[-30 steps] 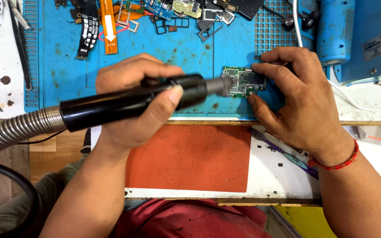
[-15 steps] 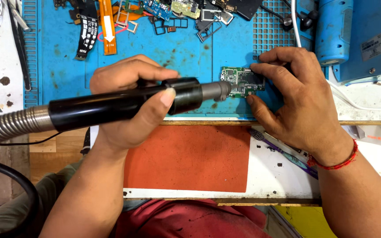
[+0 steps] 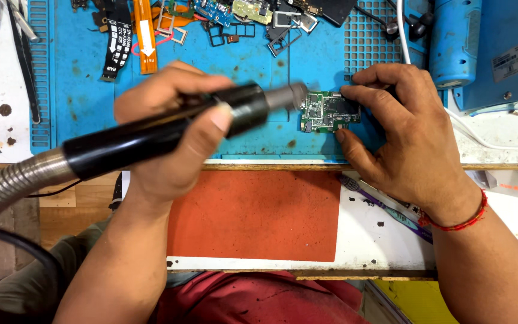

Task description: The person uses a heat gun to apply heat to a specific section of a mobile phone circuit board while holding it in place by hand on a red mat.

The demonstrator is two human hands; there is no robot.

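Note:
My left hand (image 3: pixel 169 129) grips a black hot-air wand (image 3: pixel 151 133) that ends in a grey metal nozzle (image 3: pixel 286 96) and trails a ribbed metal hose (image 3: pixel 7 183) off to the left. The nozzle tip hovers at the left edge of a small green circuit board (image 3: pixel 328 111) lying on the blue work mat (image 3: pixel 79 102). My right hand (image 3: pixel 400 129) pins that board by its right side, fingertips on its top and bottom edges. A red thread band circles the right wrist.
Flex cables, metal frames and small boards (image 3: pixel 211 15) lie scattered along the mat's far edge. A blue machine (image 3: pixel 493 51) stands at the right. An orange-red pad (image 3: pixel 253 216) covers the lower shelf, with a purple-handled tool (image 3: pixel 385 207) beside it.
The wand has tilted, its hose end dropping lower at the left, while the nozzle stays at the board's left edge. My right hand has kept its hold on the board.

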